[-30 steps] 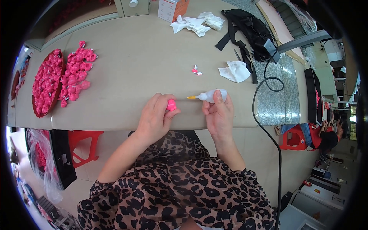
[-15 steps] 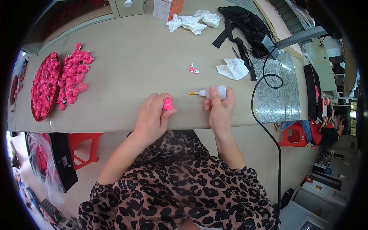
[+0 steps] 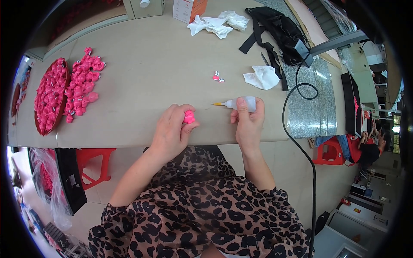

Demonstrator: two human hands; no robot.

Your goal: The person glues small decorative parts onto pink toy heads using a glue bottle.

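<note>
My left hand (image 3: 172,129) is closed round a small bright pink plastic piece (image 3: 189,116), pinched between thumb and fingers just above the table's near edge. To its right, my right hand (image 3: 249,124) grips a small white squeeze bottle (image 3: 244,104). The bottle lies nearly level, its thin yellow needle tip pointing left toward the pink piece, with a gap between them. Beyond the hands, a small pink part with white-and-silver bits (image 3: 217,78) lies on the table. My fingers partly cover the held piece, so its exact shape is hidden.
At the left, a red-rimmed round tray (image 3: 68,81) heaped with pink pieces stands beside a loose pile (image 3: 83,88) of them. Crumpled tissues (image 3: 261,78), a black bag (image 3: 275,26) and a carton (image 3: 189,10) lie farther back. A black cable (image 3: 301,150) hangs over the right edge.
My right hand and the bottle have shifted slightly to the right, away from the pink piece. The left hand keeps its hold almost unmoved.
</note>
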